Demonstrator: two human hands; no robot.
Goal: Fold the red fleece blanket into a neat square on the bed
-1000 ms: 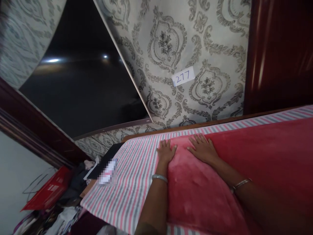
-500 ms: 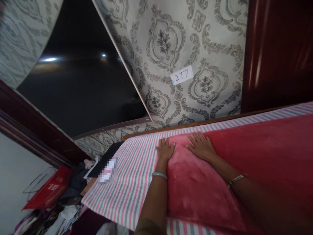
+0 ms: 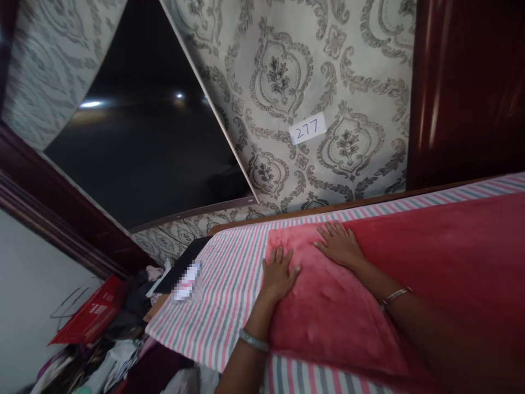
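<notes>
Red cloth: A plush, pinkish-red cloth (image 3: 328,314) lies spread over a striped sheet (image 3: 221,279), covering the middle and right of the surface. Its left part looks lighter under and around the hands, with soft wrinkles.
Left hand: The person's left hand (image 3: 279,276) is open, palm down and fingers spread, resting at the cloth's left edge. It grips nothing.
Right hand: The right hand (image 3: 339,244) is also open and flat on the cloth, close to its far edge, fingers fanned and thumb pointing toward the left hand. It grips nothing either.
Wrists: A pale greenish bangle (image 3: 253,340) circles the left wrist; a thin silvery bracelet (image 3: 397,296) circles the right.
Striped sheet: Pink, grey and white stripes show left of the red cloth, along its far side and in a strip at the near side.
Far side: A wooden edge (image 3: 328,209) borders the sheet. Behind it rises a wall (image 3: 283,49) with ornate grey-and-cream patterning, bearing a white card (image 3: 308,128) handwritten "277".
Upper left: A large, dark, glossy screen (image 3: 164,131) reflects two lights.
Right: A dark reddish-brown panel (image 3: 471,82) stands beside the patterned wall.
Lower left: A red bag (image 3: 88,313) sits near a jumble of fabrics (image 3: 110,358).
</notes>
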